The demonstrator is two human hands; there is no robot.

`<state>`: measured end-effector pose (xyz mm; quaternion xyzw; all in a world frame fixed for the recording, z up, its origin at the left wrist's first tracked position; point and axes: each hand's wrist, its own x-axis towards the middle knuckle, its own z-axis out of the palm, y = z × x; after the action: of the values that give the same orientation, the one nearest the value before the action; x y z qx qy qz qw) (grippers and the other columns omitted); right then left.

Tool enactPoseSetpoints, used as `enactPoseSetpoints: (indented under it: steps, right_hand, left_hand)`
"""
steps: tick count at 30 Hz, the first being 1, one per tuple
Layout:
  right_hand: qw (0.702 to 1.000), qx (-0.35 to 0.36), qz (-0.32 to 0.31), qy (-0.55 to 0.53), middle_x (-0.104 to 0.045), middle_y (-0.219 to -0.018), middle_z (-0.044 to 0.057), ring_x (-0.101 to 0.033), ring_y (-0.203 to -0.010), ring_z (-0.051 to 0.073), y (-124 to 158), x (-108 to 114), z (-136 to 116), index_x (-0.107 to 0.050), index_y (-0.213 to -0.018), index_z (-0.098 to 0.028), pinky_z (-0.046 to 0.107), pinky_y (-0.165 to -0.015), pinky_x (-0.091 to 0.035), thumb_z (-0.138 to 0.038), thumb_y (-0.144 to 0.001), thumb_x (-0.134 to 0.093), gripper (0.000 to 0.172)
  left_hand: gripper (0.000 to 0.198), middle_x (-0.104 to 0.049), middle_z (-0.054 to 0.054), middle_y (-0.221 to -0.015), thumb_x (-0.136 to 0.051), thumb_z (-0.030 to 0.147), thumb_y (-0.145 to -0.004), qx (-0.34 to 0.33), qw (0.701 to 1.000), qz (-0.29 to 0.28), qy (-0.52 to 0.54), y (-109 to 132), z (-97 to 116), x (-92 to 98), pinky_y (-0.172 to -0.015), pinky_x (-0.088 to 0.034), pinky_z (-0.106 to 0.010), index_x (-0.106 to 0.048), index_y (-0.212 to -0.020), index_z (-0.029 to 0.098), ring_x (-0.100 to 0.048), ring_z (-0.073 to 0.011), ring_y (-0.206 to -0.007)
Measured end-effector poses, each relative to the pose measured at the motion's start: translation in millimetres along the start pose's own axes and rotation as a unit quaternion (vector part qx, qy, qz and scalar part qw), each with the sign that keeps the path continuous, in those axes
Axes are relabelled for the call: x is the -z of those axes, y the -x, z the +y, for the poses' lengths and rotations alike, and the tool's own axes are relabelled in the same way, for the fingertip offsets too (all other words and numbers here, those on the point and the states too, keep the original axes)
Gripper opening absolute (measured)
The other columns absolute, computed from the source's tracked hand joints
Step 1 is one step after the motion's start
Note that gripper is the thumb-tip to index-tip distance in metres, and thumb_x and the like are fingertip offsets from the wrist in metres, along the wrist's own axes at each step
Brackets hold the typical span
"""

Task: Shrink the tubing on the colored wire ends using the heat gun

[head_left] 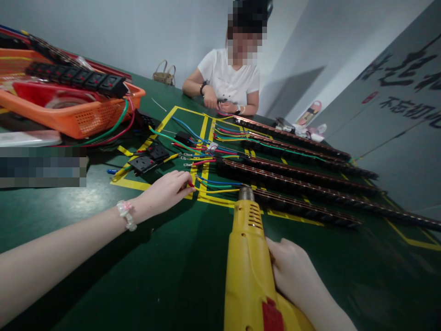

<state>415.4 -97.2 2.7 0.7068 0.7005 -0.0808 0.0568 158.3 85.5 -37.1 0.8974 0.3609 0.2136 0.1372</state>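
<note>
While the right hand [292, 264] wraps around the yellow heat gun [246, 262], the left hand [168, 191] pinches a small red tip [191, 184] at the end of a yellow wire [218, 191]. The gun's nozzle [246, 194] points away from the right hand and sits right by the wires, where they come out of the nearest black strip [306, 209]. I can't tell if it touches them. A blue wire [220, 182] and a green wire [223, 186] lie just beside the yellow one. More black strips lie side by side on the green surface [144, 280], with one end toward its right edge. Black sockets [148, 158] lie just past the left hand. Farther back, toward the far edge, is an orange basket [89, 123]. A person in a white shirt [237, 80] sits at the far edge.
</note>
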Motion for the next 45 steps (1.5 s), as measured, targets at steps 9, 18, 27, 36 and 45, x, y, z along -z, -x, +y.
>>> enactPoseSetpoints:
  steps: [9, 18, 27, 36, 45]
  right_hand:
    - [0.998, 0.050, 0.009, -0.044, -0.058, -0.058, -0.002, -0.038, -0.052, 0.012, -1.4, 1.0, -9.0, -0.055, -0.066, -0.018, 0.023, -0.057, -0.022, -0.006, -0.074, -0.041, 0.019]
    - [0.989, 0.124, 0.076, -0.040, -0.059, -0.062, -0.004, -0.038, -0.050, 0.009, -2.8, -3.3, -5.1, -0.056, -0.068, -0.016, 0.025, -0.062, -0.022, -0.004, -0.073, -0.042, 0.019]
    - [0.979, 0.188, 0.078, 0.007, -0.059, -0.061, -0.001, -0.043, -0.054, 0.010, -33.7, -3.9, -37.1, -0.053, -0.063, -0.014, 0.028, -0.063, -0.020, -0.008, -0.063, -0.048, 0.008]
    - [0.962, 0.259, 0.068, 0.043, -0.060, -0.064, 0.001, -0.050, -0.061, 0.013, -63.2, 6.0, -80.6, -0.051, -0.065, -0.015, 0.029, -0.064, -0.018, -0.017, -0.065, -0.049, 0.003]
    - [0.959, 0.265, 0.089, 0.042, -0.059, -0.066, 0.000, -0.047, -0.060, 0.012, -61.4, 3.9, -78.3, -0.050, -0.067, -0.015, 0.029, -0.065, -0.019, -0.014, -0.065, -0.045, 0.005]
  left_hand:
    - [0.031, -0.053, 0.000, -0.073, -0.040, 0.045, -0.084, 0.070, 0.983, -0.049, 0.161, -4.3, -7.7, 3.3, -0.057, -0.032, -0.018, -0.049, -0.089, 0.015, -0.044, -0.0076, -0.063]
    - [0.035, -0.058, -0.003, -0.081, -0.042, 0.045, -0.083, 0.097, 0.951, -0.048, 0.288, -9.4, -12.8, 5.0, -0.065, -0.039, -0.019, -0.055, -0.092, 0.014, -0.051, -0.0096, -0.073]
    - [0.034, -0.058, -0.002, -0.076, -0.048, 0.045, -0.079, 0.114, 0.937, -0.003, 0.329, -10.7, -18.4, 0.5, -0.064, -0.040, -0.018, -0.055, -0.087, 0.013, -0.051, -0.0081, -0.069]
    - [0.035, -0.057, -0.001, -0.074, -0.042, 0.045, -0.082, 0.126, 0.942, 0.034, 0.308, -10.9, -15.3, 4.1, -0.061, -0.039, -0.018, -0.054, -0.081, 0.012, -0.049, -0.0075, -0.066]
    - [0.031, -0.055, 0.000, -0.072, -0.042, 0.041, -0.081, 0.148, 0.948, 0.057, 0.276, -8.4, -16.6, 7.4, -0.061, -0.037, -0.018, -0.053, -0.078, 0.012, -0.048, -0.0075, -0.066]
